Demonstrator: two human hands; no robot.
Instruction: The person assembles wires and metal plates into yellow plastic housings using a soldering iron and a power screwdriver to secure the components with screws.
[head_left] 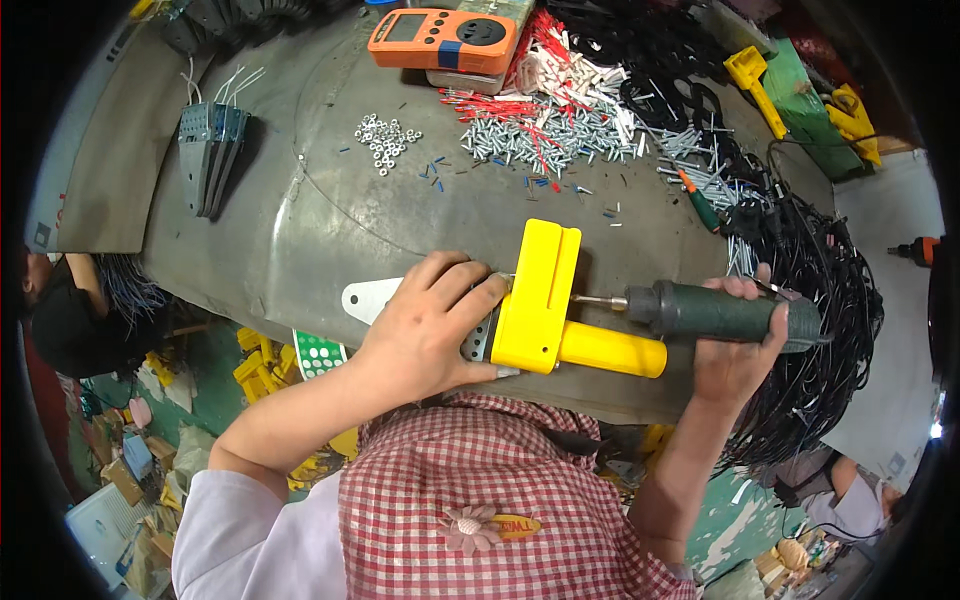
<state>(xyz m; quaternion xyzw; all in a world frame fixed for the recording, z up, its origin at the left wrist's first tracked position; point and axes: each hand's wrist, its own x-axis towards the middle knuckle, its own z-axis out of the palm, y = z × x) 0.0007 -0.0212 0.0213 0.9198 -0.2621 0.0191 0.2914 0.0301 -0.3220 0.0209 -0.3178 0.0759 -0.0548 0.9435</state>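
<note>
A yellow plastic tool housing [540,295] with a round handle lies near the table's front edge. My left hand [430,310] is closed over a flat metal blade [370,298] and the dark perforated part joined to the housing's left side. On the right, my right hand [742,335] wraps around a dark green electric screwdriver [715,312], held level. Its bit [600,301] points left and meets the housing's right face; the screw, if any, is hidden.
Behind lie a pile of screws [550,135], small nuts [385,142] and an orange multimeter [443,40]. Black cables [800,370] heap at the right, beside a green-handled screwdriver [700,203]. Stacked metal blades with white wires [210,150] stand at the left. Other people sit at both sides.
</note>
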